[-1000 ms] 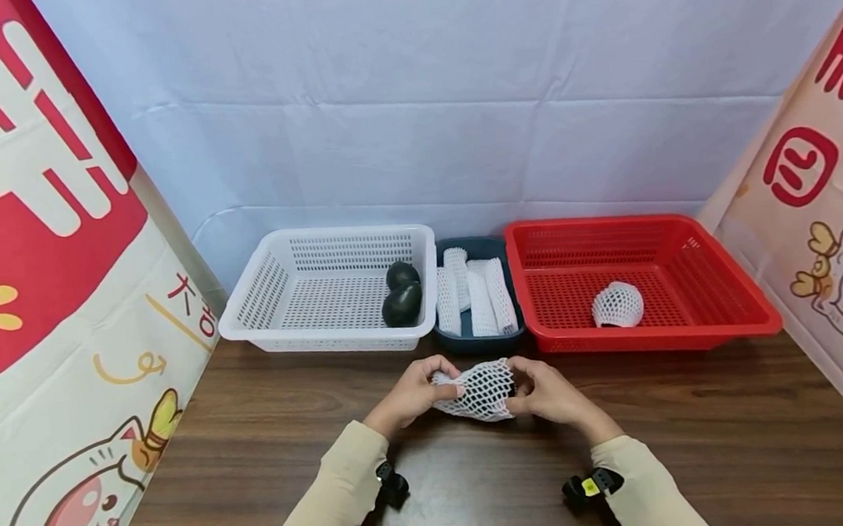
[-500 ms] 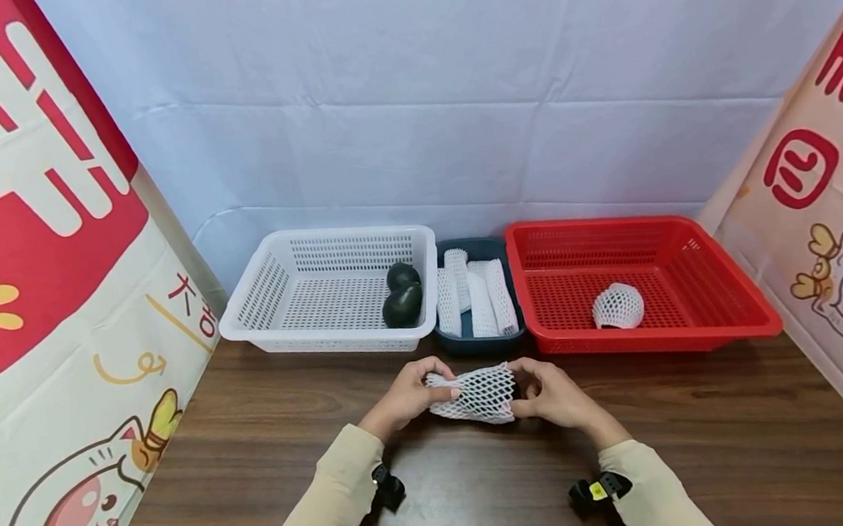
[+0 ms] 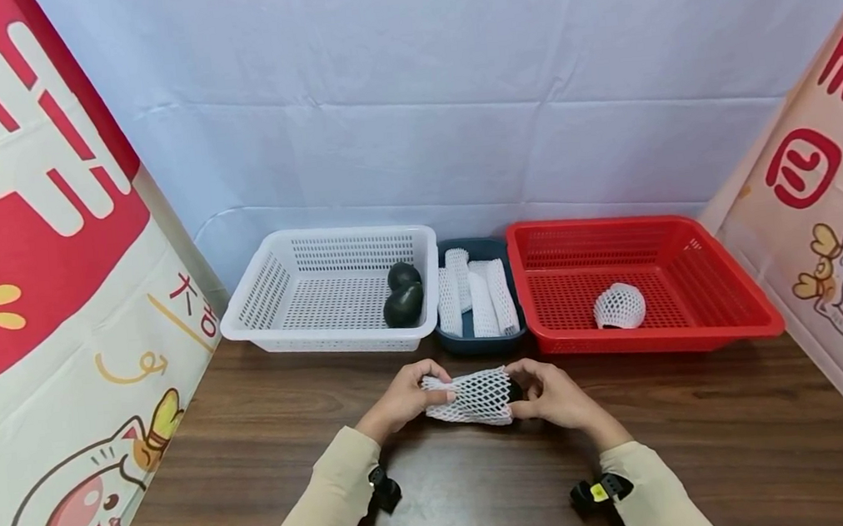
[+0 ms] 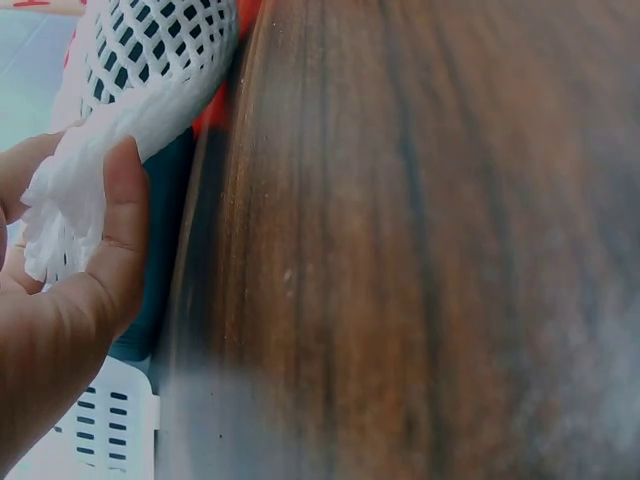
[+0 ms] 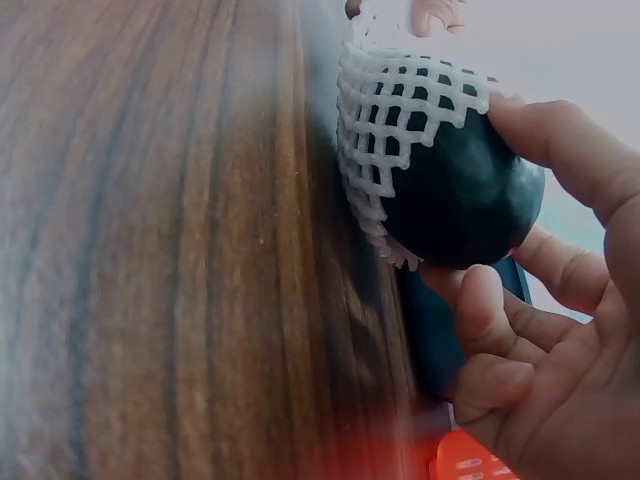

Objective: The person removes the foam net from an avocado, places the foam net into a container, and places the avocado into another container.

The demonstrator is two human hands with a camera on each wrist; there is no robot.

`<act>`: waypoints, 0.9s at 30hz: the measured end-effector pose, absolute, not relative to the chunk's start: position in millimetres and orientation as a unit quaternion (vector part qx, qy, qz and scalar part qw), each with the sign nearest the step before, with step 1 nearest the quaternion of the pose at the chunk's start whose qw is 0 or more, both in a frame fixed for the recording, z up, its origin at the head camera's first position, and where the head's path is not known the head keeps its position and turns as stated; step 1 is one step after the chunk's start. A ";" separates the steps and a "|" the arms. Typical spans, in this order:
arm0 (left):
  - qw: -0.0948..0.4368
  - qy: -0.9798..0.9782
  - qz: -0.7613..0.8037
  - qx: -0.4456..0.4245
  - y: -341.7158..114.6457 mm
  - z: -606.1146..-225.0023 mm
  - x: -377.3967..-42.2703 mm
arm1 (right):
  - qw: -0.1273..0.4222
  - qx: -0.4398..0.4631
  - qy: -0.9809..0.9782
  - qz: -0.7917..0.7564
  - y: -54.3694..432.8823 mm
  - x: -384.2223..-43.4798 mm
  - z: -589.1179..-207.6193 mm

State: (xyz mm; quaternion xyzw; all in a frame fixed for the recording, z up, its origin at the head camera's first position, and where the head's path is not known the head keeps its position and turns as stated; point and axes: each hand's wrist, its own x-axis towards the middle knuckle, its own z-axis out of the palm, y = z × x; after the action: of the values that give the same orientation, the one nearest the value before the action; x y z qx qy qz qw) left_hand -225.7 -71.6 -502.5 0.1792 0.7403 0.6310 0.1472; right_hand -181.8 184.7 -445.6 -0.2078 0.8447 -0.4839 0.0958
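Observation:
A dark green avocado sits partly inside a white foam net sleeve, its bare end toward my right hand. My left hand pinches the bunched left end of the sleeve; in the left wrist view the gathered foam lies between thumb and fingers. My right hand holds the avocado's bare end, with the thumb near the net's edge and the fingers around the other side. The sleeve covers the rest of the fruit, close over the brown table.
Behind, a white basket holds two avocados. Beside it a dark blue bin carries several folded foam nets. To the right, a red basket contains one netted fruit. Cloth backdrops stand around.
My left hand has shifted slightly left, drawing the sleeve's gathered end out longer. The right hand has moved very little, and a bit more of the avocado's dark end shows beside it.

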 end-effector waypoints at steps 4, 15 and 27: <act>0.151 0.741 0.626 0.190 -73.6 -483.8 -217.2 | 0.100 -0.205 0.843 -0.487 185.7 -182.2 -447.2; 0.155 0.757 0.610 0.175 -73.2 -502.6 -228.8 | 0.103 -0.195 0.846 -0.486 186.1 -180.7 -447.9; 0.143 0.790 0.553 0.223 -70.9 -488.4 -228.3 | 0.090 -0.181 0.855 -0.478 193.3 -193.2 -478.4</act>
State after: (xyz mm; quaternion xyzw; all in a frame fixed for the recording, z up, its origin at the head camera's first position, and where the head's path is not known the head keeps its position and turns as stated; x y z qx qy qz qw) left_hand -228.3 -70.9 -488.4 0.2229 0.7898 0.5534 0.1425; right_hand -193.2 193.3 -478.4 -0.1807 0.8550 -0.4778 0.0901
